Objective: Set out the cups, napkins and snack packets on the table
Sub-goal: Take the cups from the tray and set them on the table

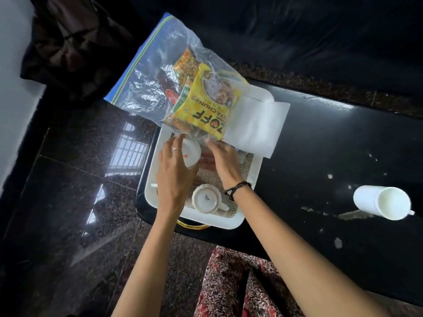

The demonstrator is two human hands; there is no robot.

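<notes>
A white tray (231, 221) sits at the left end of the black table (320, 156). A clear zip bag (148, 88) with yellow snack packets (206, 108) inside lies tilted over the tray's far end. White napkins (256, 126) lie beside it on the tray's far right. My left hand (175, 172) pinches the bag's near edge and rests over an upturned white cup (192, 154). My right hand (225, 161) grips the bag's near edge too. A second upturned cup (206, 199) stands on the tray's mesh mat between my wrists. A white mug (384, 202) lies on its side at the right.
A dark sofa (297, 30) runs behind the table. Dark cloth (73, 42) hangs at the top left. The polished granite floor (80, 179) lies to the left. My patterned skirt (240, 284) is at the table's near edge. Light specks dot the tabletop.
</notes>
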